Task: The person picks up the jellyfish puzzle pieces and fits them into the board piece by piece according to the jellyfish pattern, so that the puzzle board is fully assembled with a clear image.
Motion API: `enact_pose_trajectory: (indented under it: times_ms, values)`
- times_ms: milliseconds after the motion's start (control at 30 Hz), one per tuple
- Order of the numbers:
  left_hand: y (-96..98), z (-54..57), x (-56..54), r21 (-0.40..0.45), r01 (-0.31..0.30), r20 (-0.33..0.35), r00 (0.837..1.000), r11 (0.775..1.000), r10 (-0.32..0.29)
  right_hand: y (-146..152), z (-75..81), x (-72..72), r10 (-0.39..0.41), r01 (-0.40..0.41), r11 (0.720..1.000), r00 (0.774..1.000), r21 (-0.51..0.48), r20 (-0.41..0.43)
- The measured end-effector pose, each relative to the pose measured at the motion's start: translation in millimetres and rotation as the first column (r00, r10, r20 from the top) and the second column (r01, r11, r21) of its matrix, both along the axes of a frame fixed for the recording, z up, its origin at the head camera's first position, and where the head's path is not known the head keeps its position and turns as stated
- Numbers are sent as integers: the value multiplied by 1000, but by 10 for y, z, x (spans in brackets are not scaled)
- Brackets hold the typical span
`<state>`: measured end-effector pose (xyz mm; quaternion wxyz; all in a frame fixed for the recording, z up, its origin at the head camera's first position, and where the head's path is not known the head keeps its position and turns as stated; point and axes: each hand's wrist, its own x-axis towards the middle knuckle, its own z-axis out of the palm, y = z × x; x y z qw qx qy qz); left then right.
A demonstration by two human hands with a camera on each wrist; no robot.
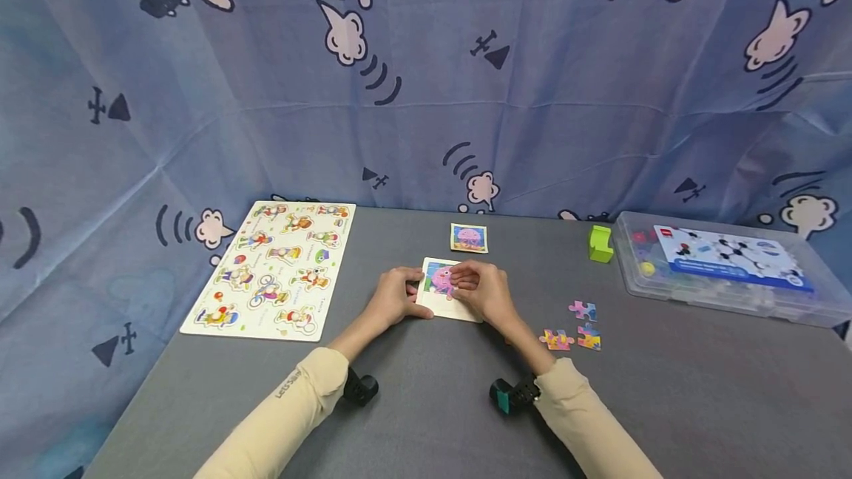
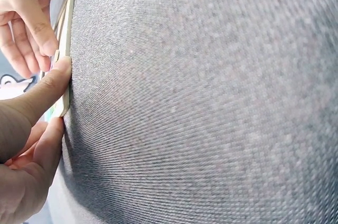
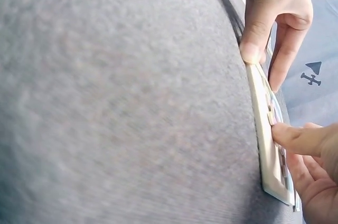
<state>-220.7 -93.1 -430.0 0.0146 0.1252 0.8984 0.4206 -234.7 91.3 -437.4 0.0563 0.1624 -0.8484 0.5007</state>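
Note:
A small cream jigsaw tray with a pink cartoon picture partly laid in it lies on the grey table. My left hand grips the tray's left side; in the left wrist view its thumb presses the near rim. Over the picture, my right hand pinches a jigsaw piece at the tray, its thumb touching the piece's edge in the right wrist view. The fingers hide much of that piece. Right of the forearm lie loose jigsaw pieces. Behind the tray is a small picture card.
A large illustrated board lies at the left. At the right stand a clear plastic case with a printed sheet and a lime-green block. A blue patterned curtain hangs along the table's back edge.

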Motion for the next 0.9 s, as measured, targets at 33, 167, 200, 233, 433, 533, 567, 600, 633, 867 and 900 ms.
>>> enact_pose_trajectory:
  times_ms: [33, 167, 200, 233, 433, 533, 567, 600, 633, 867, 900]
  values:
    - [1, 3, -1, 0, 1, -3, 1000, 1000, -1, 3, 7, -8, 5, -5, 1000, 1000, 6, 1]
    - [8, 20, 4, 3, -3, -15, 1000, 1000, 3, 22, 42, -48, 57, -57, 998, 998, 40, 22]
    - [9, 24, 8, 5, -4, -16, 1000, 1000, 4, 28, 51, -54, 71, -72, 996, 997, 48, 26]
    - [10, 27, 9, 9, -5, -15, 1000, 1000, 5, 35, 55, -61, 80, -82, 995, 996, 52, 34]
    - [13, 26, 22, 7, -3, -6, 1000, 1000, 3, 127, 17, -64, 136, -130, 989, 986, -69, 96]
    - [13, 12, 24, 2, 4, -6, 1000, 1000, -4, 225, 1, -36, 150, -125, 975, 980, -181, 131]
    - [12, 4, 23, 0, 7, -8, 1000, 1000, -7, 264, 0, -21, 150, -120, 971, 979, -205, 138]
    - [11, -1, 21, 2, 6, -6, 1000, 1000, -6, 305, 0, -6, 145, -109, 968, 979, -228, 146]
    - [11, -4, 19, 5, 6, -7, 1000, 1000, -6, 352, -2, 8, 137, -98, 965, 979, -241, 150]
    - [14, 2, 15, -10, 4, -14, 1000, 1000, -5, 732, -13, 115, 54, -3, 963, 982, -270, 181]
    - [14, 5, 15, -11, 6, -10, 1000, 1000, -6, 790, -12, 129, 49, 3, 961, 982, -278, 181]
